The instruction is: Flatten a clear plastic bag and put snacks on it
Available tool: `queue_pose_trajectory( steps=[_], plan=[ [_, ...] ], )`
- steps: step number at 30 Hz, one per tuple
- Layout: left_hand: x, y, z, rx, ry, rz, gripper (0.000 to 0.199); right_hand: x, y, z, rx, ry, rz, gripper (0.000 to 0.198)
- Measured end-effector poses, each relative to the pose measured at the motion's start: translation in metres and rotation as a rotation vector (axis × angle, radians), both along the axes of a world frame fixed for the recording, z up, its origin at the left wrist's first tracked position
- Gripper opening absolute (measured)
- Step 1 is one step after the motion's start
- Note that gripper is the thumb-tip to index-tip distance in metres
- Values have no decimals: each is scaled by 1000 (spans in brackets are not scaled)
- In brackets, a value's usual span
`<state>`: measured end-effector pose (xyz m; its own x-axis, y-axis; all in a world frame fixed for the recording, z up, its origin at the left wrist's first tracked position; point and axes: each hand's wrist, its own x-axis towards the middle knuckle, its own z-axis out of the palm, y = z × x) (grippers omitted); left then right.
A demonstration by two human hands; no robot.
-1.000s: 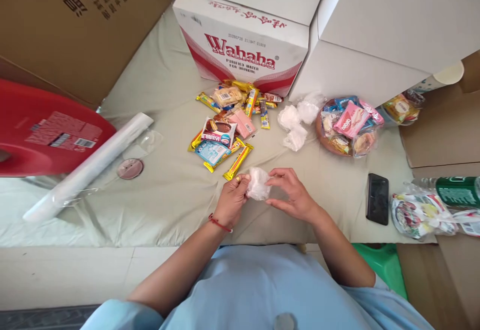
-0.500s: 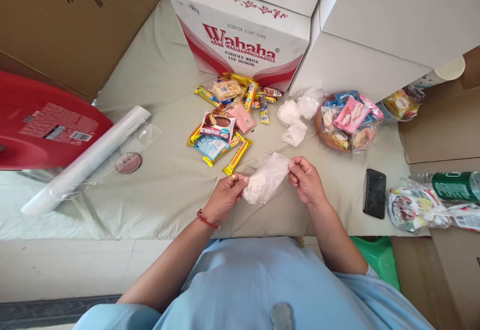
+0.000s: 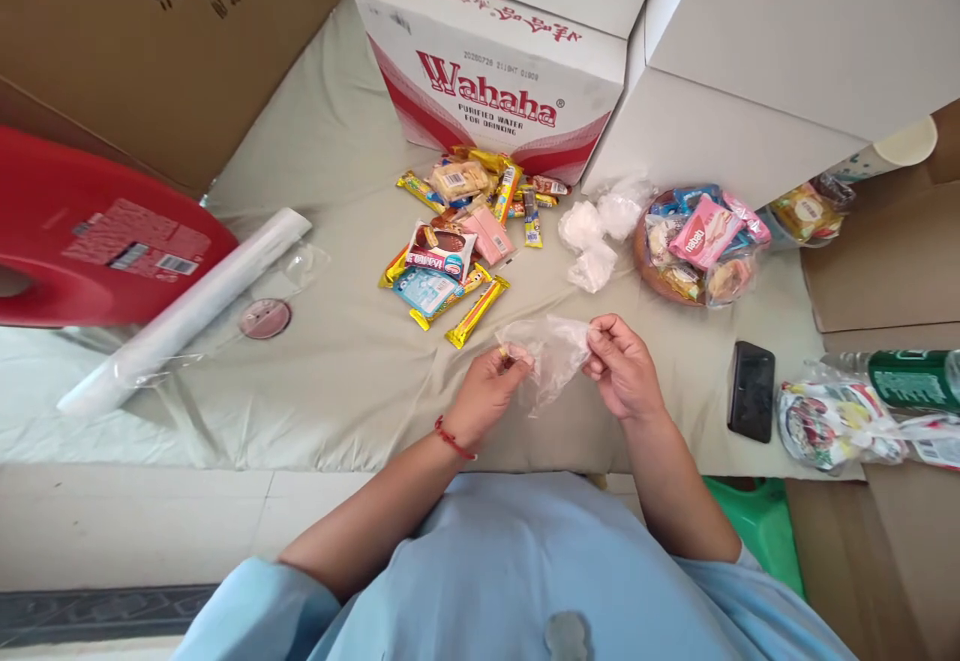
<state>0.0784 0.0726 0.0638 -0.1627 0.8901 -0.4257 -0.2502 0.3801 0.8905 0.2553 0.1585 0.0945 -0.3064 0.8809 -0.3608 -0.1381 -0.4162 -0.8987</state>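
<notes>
- A thin, translucent white plastic bag point(image 3: 556, 351) is being held out over the pale beige cloth point(image 3: 360, 361), right at the front and centre; creases are seen all through it, its upper edge is spread wide, and its lower part is gathered to a ragged point.
- So sheer is the film that the cloth's colour is let through; whether the cloth is touched cannot be told.
- On one side, the bag is pinched between thumb and fingers of the left hand point(image 3: 491, 396), where a red cord bracelet point(image 3: 454, 439) is worn at the wrist.
- On the other, its upper corner is gripped by thumb and curled fingers of the right hand point(image 3: 624, 366).
- Just beyond, a yellow stick-shaped snack packet point(image 3: 477, 313) is found at the near edge of a heap of colourful wrapped snacks point(image 3: 450, 241).
- To the right of that heap, crumpled white plastic bundles point(image 3: 592, 268) are clustered near a round brown bowl point(image 3: 643, 263), filled with wrapped treats.
</notes>
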Motion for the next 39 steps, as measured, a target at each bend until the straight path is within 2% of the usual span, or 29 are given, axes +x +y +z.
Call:
queue_pose_trajectory(
  steps=[5,8,10,16,20,23,25,29,32,35,39],
  plan=[
    [-6,-2,4,4,-179,-4,51,29,12,-10,148,-176,-197,38],
    [-5,-4,6,8,-216,39,52,39,4,-13,255,-313,-236,37],
    [-3,-4,5,10,-236,72,52,41,-8,-11,293,-369,-169,37],
    [-2,-1,4,-28,-291,138,56,20,-35,-3,478,-400,254,33],
    [-4,-2,4,-48,-317,162,57,1,-43,-5,543,-413,415,43],
    [-5,-6,4,-57,-335,170,57,-11,-47,-10,510,-447,456,29],
    [-6,-9,4,-39,-331,152,54,-17,-47,-14,428,-426,434,24],
    [-7,-16,3,35,-181,83,41,-25,-46,-18,202,-266,349,31],
    [-10,-20,2,47,-102,86,31,-25,-43,-16,86,-166,310,36],
    [-15,-23,7,18,-193,116,25,-20,-39,-11,1,-117,250,38],
    [-24,-24,21,3,-445,137,21,-7,-32,2,6,-38,150,32]
  ],
)
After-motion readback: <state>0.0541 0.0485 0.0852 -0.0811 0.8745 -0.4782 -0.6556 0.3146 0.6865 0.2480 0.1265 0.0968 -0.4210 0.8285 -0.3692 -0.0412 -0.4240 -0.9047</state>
